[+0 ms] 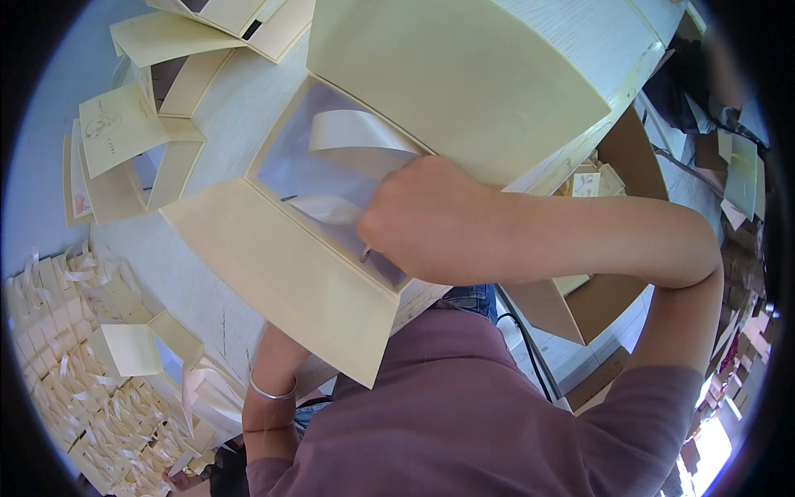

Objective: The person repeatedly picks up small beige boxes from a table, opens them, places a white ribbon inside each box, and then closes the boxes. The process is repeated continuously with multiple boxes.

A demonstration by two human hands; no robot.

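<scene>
Two flaps stand wide on an open cream box (281, 277), which lies slanted at the near edge of the white table (236, 116), just in front of the person. One flap leans up and away; the other slopes down toward the lower left. Inside, against a pale lavender bottom, a shiny white ribbon (356, 131) arches up, and a second pale strip (327, 209) runs below it to the right hand (435, 219). That hand reaches in over the right end of the box, fingers curled under; I cannot tell what they pinch, though a small dark tip shows just beside them. The left hand (283, 344) is mostly hidden under the lower flap, so the state of its fingers cannot be told; a silver bracelet (273, 393) circles that wrist. More cream boxes (124, 128) stand open at the upper left, and a pile of ribboned boxes (116, 398) spreads at the lower left. On the right, beyond the table, is a brown carton (633, 157) with cream pieces inside.
</scene>
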